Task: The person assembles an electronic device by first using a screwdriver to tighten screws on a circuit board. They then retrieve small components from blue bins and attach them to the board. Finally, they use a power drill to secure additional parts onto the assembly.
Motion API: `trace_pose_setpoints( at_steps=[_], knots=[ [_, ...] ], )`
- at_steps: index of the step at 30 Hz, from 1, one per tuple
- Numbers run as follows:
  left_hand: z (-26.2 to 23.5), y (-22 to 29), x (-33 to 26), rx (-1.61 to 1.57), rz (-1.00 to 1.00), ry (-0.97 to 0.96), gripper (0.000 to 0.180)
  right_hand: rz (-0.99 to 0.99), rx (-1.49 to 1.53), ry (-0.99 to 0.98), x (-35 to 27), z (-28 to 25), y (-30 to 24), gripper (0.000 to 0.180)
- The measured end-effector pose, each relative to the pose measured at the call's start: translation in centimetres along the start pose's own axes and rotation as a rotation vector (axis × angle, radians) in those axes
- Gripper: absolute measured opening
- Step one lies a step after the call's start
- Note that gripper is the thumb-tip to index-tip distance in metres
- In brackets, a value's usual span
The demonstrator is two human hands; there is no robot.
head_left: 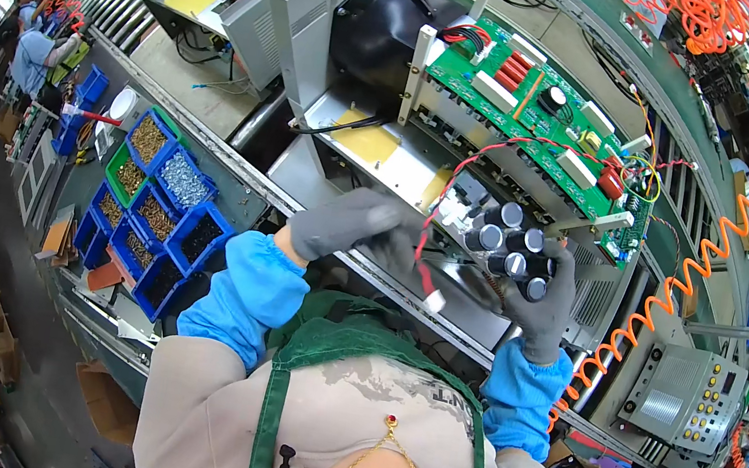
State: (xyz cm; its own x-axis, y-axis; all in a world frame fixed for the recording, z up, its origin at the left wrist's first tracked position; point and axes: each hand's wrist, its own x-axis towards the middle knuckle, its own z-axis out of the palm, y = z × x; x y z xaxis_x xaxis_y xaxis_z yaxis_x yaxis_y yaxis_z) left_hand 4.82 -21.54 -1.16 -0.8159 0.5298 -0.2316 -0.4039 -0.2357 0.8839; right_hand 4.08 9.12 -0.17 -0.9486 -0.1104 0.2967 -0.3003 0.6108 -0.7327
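My right hand (pixel 543 308), in a dark grey glove, closes around the near right side of a cluster of black cylindrical capacitors (pixel 507 239) with pale tops. The cluster is at the near edge of an open metal chassis (pixel 385 163); what it is mounted on is mostly hidden. My left hand (pixel 337 224), gloved alike, is to the left of the capacitors, its fingers smeared by motion. Beside those fingers dangles a red twisted cable (pixel 462 165) ending in a white connector (pixel 433 301). It runs from a green circuit board (pixel 520 101) on top of the chassis.
Blue and green bins (pixel 146 210) of screws and small parts stand at left. A big black cylinder (pixel 391 28) fills the chassis's far left. An orange coiled hose (pixel 664 306) hangs at right, near a grey control box (pixel 689 397). Another chassis (pixel 222 22) stands further left.
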Motion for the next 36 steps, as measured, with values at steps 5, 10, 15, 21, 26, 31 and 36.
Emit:
trace_pose_setpoints(
  at_steps=[5, 10, 15, 21, 26, 31, 36],
  knots=[
    [0.6, -2.4, 2.5, 0.800, 0.128, 0.554, 0.041, 0.005, -0.056, -0.057, 1.2, 1.2, 1.8, 0.054],
    [0.3, -3.6, 4.0, 1.196, 0.329, 0.602, 0.036, -0.018, -0.068, -0.096, 1.5, 1.1, 2.8, 0.063],
    [0.1, -3.8, 4.4, 1.131, 0.284, 0.599, 0.030, -0.071, -0.118, -0.088, 1.3, 1.4, 2.1, 0.072],
    [0.4, -3.2, 4.3, 1.145, 0.278, 0.579, 0.029, 0.006, -0.227, 0.166, -1.1, 0.9, 0.8, 0.083],
    [0.3, -2.4, 4.2, 1.198, 0.247, 0.523, 0.027, 0.218, -0.060, 0.146, -3.2, 1.5, 3.8, 0.072],
    [-0.6, -2.3, 4.6, 1.229, 0.316, 0.466, 0.023, 0.149, -0.128, 0.134, -3.1, 1.3, 4.8, 0.055],
    [-0.7, -2.2, 4.7, 1.251, 0.282, 0.416, 0.025, 0.054, -0.232, 0.113, -3.0, 0.9, 4.4, 0.054]
  ],
)
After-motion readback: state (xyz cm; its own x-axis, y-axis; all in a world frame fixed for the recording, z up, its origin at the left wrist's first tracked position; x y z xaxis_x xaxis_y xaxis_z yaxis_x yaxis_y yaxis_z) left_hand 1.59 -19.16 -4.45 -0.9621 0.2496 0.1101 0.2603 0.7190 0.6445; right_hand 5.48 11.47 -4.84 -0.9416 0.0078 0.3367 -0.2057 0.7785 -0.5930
